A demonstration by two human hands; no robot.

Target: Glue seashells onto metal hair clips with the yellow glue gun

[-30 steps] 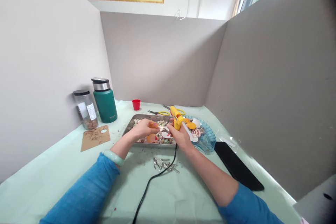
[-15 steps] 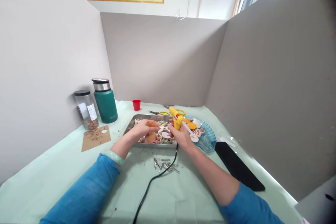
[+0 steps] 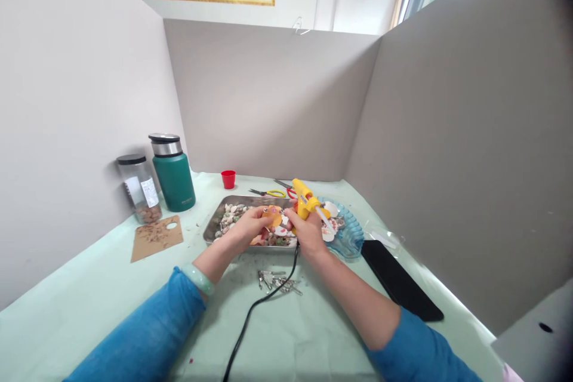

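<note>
My left hand [image 3: 248, 228] pinches an orange shell [image 3: 272, 215] by its left edge, above a metal tray [image 3: 209, 231] of small shells and pebbles. In my right hand [image 3: 310, 234] is a yellow hot glue gun [image 3: 304, 202], with a whitish glue stick [image 3: 325, 218] sticking out of its back toward the lower right. The gun's nozzle end is hard to make out. Its black cord [image 3: 255, 305] runs down toward the table's near edge. A blue scalloped dish [image 3: 353, 234] with white and orange shells is partly hidden behind my right hand.
Silver clips [image 3: 280, 282] lie in front of the tray. To the left are a brown card [image 3: 156, 239], a lidded jar [image 3: 142, 194] and a green bottle [image 3: 174, 182]. Behind stand a red cup [image 3: 228, 179] and yellow-handled scissors [image 3: 274, 193]. A black slab [image 3: 400, 280] lies right; grey panels surround the table.
My left hand has shifted right and turned the orange shell so its face shows. The glue gun has tilted slightly in my right hand. The whole view has drifted a little.
</note>
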